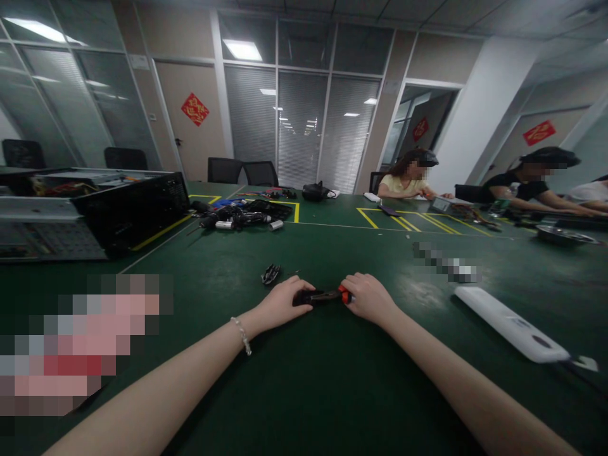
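Both my hands rest on the green table (332,380) and hold one small black tool with a red-orange end (323,296). My left hand (282,305), a bead bracelet on its wrist, is closed round the black end. My right hand (368,297) is closed round the red-orange end. The tool lies level between them, just above the tabletop. A small black clip-like part (270,273) lies on the table just beyond my left hand.
An open black computer case (95,212) stands at the left. A heap of black tools and parts (242,216) lies further back. A white flat device (510,324) lies at the right. Other people sit at the far right of the table.
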Available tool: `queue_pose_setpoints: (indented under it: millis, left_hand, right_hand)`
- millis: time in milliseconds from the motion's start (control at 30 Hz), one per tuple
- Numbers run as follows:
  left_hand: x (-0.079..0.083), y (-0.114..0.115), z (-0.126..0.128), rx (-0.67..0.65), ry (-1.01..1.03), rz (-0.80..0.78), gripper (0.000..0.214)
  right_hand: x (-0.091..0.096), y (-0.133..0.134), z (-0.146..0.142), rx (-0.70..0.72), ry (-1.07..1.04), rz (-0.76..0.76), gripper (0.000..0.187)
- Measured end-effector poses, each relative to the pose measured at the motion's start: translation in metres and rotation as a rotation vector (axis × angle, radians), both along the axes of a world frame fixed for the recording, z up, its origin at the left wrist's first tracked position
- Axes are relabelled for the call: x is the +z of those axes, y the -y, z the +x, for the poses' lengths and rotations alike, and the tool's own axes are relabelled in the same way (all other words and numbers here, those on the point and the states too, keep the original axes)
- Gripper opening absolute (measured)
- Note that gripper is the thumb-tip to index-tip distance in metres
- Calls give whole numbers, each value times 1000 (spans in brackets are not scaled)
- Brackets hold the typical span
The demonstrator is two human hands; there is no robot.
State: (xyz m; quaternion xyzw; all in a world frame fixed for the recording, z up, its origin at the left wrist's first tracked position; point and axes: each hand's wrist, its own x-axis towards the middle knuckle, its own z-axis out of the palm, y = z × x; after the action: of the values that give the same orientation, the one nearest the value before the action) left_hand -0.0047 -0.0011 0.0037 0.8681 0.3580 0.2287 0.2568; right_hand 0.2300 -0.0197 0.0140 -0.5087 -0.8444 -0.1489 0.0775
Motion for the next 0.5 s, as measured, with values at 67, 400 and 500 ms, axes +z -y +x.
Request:
queue_pose_setpoints:
  millis: [67, 400, 500]
  left_hand:
    - [0, 0, 0, 8, -6, -3, 33]
    - [2, 0, 1, 16, -10, -37, 34]
    - [3, 1, 1, 22, -20, -41, 34]
  right_hand:
    - [0, 0, 0, -6, -1, -3, 15]
    - [0, -1, 1, 3, 5, -5, 15]
    - [0, 0, 1, 4, -1, -8, 16]
